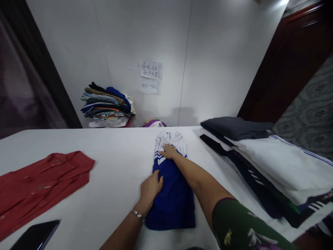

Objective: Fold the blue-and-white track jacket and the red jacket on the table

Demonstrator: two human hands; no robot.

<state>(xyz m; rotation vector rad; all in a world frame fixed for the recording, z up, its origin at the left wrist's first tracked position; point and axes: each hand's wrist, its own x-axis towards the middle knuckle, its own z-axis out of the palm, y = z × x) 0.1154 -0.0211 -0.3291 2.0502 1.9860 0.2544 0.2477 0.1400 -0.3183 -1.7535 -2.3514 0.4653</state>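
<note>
Blue-and-white garment (171, 201), folded, lying flat approx. mid-counter (117, 173), white collar end pointing away from wearer. Rt hand (169, 151) palm down on upper part, nr. white/blue stripes; grip spread, fingers flat on cloth. Lt hand (151, 189) lower, on garment's L edge, approx. mid-length; grip half-curled, thumb on top; can't tell if fabric is pinched. Bracelet (137, 214) on Lt wrist; green patterned sleeve (239, 224) on Rt arm.

Surroundings: red garment (57, 180) on L side, well apart from blue-and-white one; dark flat device (36, 236) nr. front L, close to red. R side: clothes pile (283, 163), incl. grey, white & dark pcs. Far edge, L of ctr.: stack of folded clothes (109, 104) by pale wall (215, 52). Handwritten upper note (151, 70) on wall; lower note (150, 86) reads "45-50".
</note>
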